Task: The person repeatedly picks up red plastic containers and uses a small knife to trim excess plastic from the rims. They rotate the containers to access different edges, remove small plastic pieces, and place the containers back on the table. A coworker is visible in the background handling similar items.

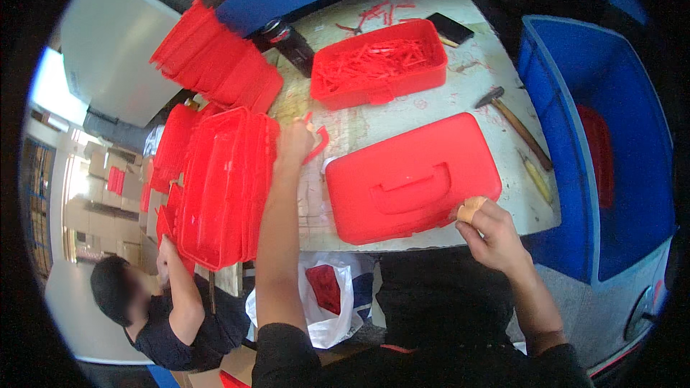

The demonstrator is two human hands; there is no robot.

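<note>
A red plastic lid [424,172] with a moulded handle outline lies on the table in front of me. My right hand [496,237] is at its near right corner, fingers curled, with tan wrapping on the fingers; whatever it may hold is hidden. My left hand [293,142] is left of the lid, closed on a curved red plastic piece [318,146] that is partly covered by the fingers. Beside my left forearm stand nested red plastic trays [223,187]. Beyond the lid sits a red box [377,97] full of thin red plastic scraps [381,59].
A hammer [521,129] and a thin yellowish tool [535,178] lie right of the lid. A dark can [289,47], a phone [451,29] and stacked red bins [215,57] stand farther back. A blue bin [564,144] borders the right; a co-worker [180,302] is at left.
</note>
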